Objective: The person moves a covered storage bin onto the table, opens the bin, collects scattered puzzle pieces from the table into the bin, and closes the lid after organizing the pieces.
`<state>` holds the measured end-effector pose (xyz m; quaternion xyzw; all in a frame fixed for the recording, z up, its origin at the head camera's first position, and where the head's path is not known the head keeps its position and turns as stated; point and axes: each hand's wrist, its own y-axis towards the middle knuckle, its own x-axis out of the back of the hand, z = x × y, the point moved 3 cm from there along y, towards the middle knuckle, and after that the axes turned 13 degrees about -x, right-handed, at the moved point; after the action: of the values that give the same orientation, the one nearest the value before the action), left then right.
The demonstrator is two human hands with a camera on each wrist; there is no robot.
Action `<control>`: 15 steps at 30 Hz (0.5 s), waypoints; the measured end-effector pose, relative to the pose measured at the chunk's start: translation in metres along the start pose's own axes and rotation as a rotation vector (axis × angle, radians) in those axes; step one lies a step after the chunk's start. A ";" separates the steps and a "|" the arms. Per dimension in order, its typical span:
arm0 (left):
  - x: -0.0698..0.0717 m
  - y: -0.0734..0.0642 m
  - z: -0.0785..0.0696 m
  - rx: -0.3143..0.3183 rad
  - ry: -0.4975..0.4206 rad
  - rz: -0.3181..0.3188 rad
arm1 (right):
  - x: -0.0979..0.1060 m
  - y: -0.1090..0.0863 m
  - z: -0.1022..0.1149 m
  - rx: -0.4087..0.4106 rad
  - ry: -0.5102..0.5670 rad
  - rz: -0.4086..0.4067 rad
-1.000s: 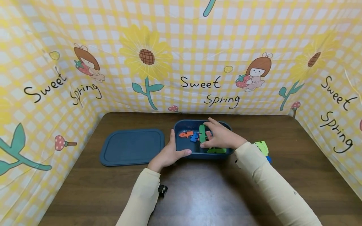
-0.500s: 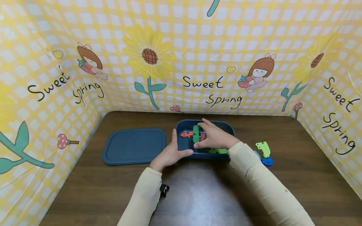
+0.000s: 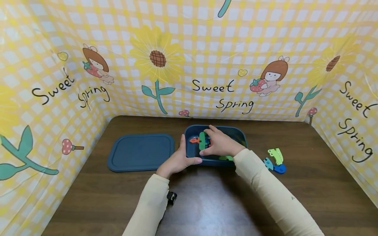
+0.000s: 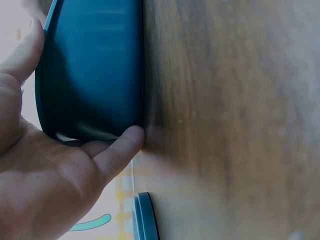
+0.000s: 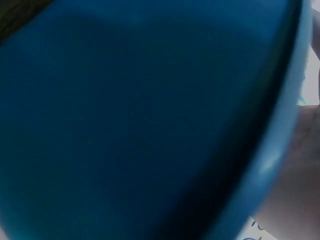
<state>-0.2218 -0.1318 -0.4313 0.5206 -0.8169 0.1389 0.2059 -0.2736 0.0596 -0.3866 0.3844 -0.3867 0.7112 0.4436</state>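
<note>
In the head view, my left hand [image 3: 178, 162] holds the left end of a dark blue plastic box [image 3: 211, 162], thumb over the front rim and fingers along the side. The left wrist view shows that hand [image 4: 55, 175] against the box's outer wall [image 4: 95, 75]. My right hand [image 3: 222, 143] reaches into the box and pinches a long green puzzle piece [image 3: 202, 141] between thumb and fingers. An orange piece [image 3: 194, 140] lies left of it; another green piece [image 3: 225, 158] shows near the front wall. Other pieces are hidden under the right hand. The box wall [image 5: 125, 125] fills the right wrist view.
A matching blue lid [image 3: 141, 152] lies flat left of the box. On the wooden table [image 3: 206, 203] to the right are a lime green piece [image 3: 276, 156], a teal piece [image 3: 268, 163] and a blue piece [image 3: 280, 168]. A checked yellow cloth [image 3: 177, 49] walls the back and sides.
My right hand has slid left inside the box with the green puzzle piece, close up to the orange one. The blue piece there is now covered. My left hand keeps its hold.
</note>
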 end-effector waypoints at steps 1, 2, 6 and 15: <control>0.000 0.000 0.000 0.001 0.001 0.001 | -0.002 0.001 0.001 0.002 -0.013 -0.002; 0.000 0.000 0.000 0.000 0.001 0.003 | -0.003 0.002 0.002 0.004 -0.025 -0.003; 0.000 0.000 -0.001 -0.007 -0.004 0.006 | -0.009 0.005 0.007 -0.002 -0.063 0.000; 0.000 0.001 0.002 -0.015 -0.023 0.012 | -0.015 0.003 0.012 0.013 -0.087 0.003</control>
<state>-0.2231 -0.1318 -0.4330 0.5158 -0.8232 0.1282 0.1995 -0.2696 0.0429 -0.3956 0.4173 -0.4018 0.6969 0.4228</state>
